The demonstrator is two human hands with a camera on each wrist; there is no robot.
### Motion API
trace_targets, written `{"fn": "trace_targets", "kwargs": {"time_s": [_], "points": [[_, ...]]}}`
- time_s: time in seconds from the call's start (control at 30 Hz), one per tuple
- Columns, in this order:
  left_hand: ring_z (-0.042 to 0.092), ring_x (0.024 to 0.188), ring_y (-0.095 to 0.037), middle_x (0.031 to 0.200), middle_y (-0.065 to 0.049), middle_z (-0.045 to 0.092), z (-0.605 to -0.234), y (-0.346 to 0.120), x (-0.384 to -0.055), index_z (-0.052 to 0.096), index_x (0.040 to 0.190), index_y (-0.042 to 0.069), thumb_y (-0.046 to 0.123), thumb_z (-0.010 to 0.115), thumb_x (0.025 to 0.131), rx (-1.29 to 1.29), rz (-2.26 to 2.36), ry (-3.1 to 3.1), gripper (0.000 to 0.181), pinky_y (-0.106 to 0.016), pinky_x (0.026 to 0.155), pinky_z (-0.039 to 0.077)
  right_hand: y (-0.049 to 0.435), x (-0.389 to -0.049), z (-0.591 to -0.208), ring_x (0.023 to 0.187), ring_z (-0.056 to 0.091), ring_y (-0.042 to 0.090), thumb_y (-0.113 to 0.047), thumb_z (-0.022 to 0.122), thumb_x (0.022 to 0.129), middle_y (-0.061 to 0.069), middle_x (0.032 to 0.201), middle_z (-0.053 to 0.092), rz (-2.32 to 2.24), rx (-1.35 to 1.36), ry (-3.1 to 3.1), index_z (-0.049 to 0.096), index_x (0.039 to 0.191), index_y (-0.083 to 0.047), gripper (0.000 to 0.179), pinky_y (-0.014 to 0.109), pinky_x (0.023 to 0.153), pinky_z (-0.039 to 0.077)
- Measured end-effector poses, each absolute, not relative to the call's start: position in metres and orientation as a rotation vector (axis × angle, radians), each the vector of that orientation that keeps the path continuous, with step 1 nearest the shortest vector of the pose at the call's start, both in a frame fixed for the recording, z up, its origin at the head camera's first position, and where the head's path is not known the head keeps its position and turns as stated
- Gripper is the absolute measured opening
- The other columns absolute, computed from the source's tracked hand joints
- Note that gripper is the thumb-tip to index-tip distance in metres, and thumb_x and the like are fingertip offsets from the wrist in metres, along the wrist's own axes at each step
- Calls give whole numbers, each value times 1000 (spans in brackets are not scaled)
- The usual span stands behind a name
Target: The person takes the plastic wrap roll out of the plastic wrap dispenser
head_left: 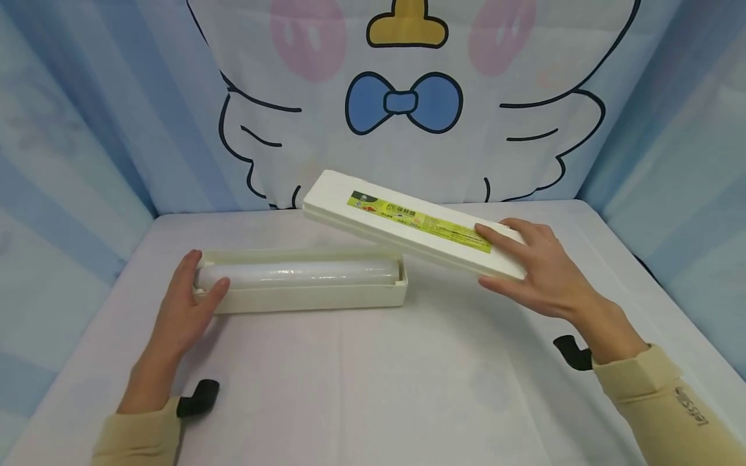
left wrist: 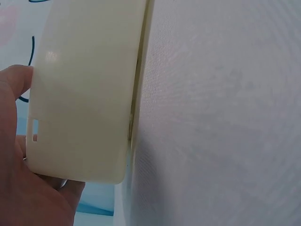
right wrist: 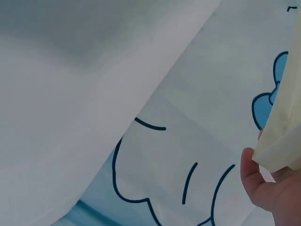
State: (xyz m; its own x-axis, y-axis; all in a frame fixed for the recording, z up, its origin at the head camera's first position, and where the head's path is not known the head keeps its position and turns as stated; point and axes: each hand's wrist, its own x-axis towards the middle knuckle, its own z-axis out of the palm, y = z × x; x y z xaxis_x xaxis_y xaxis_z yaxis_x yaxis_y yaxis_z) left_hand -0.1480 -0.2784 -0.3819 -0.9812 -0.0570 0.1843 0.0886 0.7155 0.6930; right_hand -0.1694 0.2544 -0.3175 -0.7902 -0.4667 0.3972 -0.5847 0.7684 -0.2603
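From the head, the raised, long white plastic lid (head_left: 408, 220), gripped at one end by the right hand (head_left: 542, 272), could have tipped onto the cream plastic box (head_left: 315, 299). At left wrist, the left hand (left wrist: 26, 183) gripped the box; at right, badly cropped, the lid seemed pinched.

Can see an open white box (head_left: 315, 299), glossy roll (head_left: 303, 272) inside, one end in left fingers (head_left: 188, 266). Also a white lid (head_left: 402, 232), yellow-labelled, tilted in right fingers (head_left: 504, 243)
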Motion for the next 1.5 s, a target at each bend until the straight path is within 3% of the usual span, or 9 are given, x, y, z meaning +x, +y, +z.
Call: {"fn": "trace_targets", "kwargs": {"time_s": [0.2,0.77,1.17,1.5], "points": [[9,148,-49,162,-32,9,-381,-279,-148,10,158,-8,38,52,106,-28,-1095,-2762,81,-63,117,9,276,-157,-323,115,41,48,-34,81,81,22,141,45,531,719,-2658,51,150,-19,77,55,80,36],[9,147,-53,160,-36,8,-380,-280,-149,6,157,-8,39,53,104,-12,-1137,-2779,85,-67,115,10,317,-138,-349,110,41,53,-32,79,82,27,137,47,518,522,-2690,50,151,-19,76,56,75,32],[11,146,-54,161,-35,8,-380,-279,-151,5,158,-7,40,54,104,-6,-1120,-2791,86,-69,113,11,335,-129,-361,109,40,60,-38,76,86,33,134,45,413,386,-2763,46,153,-20,76,67,79,32],[10,146,-54,161,-35,7,-379,-276,-149,5,157,-8,41,54,104,15,-1115,-2800,87,-69,113,11,347,-125,-369,110,39,62,-45,72,90,34,135,43,377,280,-2863,42,156,-21,76,71,73,34]]}}
